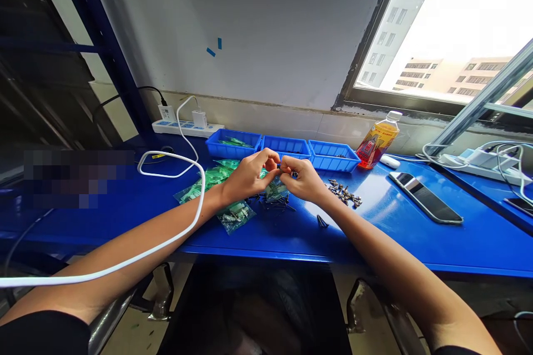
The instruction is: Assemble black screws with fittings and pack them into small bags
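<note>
My left hand (252, 175) and my right hand (303, 178) meet above the middle of the blue table (162, 222), fingers pinched together. Between and below them hangs a small clear plastic bag (275, 189), its top edge at my fingertips; its contents are hard to make out. Dark screws (280, 203) lie in a pile under the hands. Greenish plastic bags (213, 177) are heaped beside my left hand. In front of that wrist, another filled bag (235, 215) lies flat with pale pieces inside. Shorter metal screws (345, 193) are scattered right of my right wrist, and a few dark screws (322, 222) lie nearer the edge.
Three blue bins stand along the back: a left bin (233, 150) with green bags, a middle bin (287, 144) and a right bin (333, 162). A drink bottle (377, 141), a phone (425, 198) and a power strip (189, 128) are around. A white cable (200, 199) crosses before my left forearm.
</note>
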The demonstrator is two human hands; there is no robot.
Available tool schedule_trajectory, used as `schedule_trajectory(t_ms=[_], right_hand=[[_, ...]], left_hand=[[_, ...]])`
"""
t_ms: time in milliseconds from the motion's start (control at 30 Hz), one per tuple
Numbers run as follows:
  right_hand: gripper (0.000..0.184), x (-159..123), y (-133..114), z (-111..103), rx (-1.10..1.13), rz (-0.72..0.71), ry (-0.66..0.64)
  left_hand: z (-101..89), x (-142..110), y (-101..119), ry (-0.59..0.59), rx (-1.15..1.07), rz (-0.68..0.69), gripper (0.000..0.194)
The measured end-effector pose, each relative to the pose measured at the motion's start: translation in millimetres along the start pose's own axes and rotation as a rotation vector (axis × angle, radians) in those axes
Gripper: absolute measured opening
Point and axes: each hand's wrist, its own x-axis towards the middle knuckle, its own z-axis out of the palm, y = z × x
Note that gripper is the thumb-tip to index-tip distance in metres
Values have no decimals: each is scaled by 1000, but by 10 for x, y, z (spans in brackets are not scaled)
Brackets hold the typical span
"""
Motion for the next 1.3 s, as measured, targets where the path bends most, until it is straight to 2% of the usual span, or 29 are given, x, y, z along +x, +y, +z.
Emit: schedule_trajectory(t_ms=[267, 367, 500, 667, 833, 1067, 1300], right_hand=[[19, 7, -13, 15, -42, -23, 84], [16, 3, 2, 21, -38, 18, 91], [16, -4, 34, 32, -16, 62, 70], [9, 11, 37, 26, -96, 12, 160], [9, 20, 21, 28, -167, 13, 220], [5, 19, 11, 45, -140, 39, 245], [6, 30, 11, 23, -113, 47, 232]], left_hand=[[-32, 15, -8, 4, 22, -11, 13], [-36, 25, -5, 5, 42, 20, 4], [-43, 29, -7, 16, 36, 4, 6], [-48, 28, -11, 11, 23, 0, 11], [-49, 32, 0, 15, 36, -33, 10], [-45, 34, 11, 42, 36, -16, 9], [-41, 31, 4, 34, 28, -59, 9]])
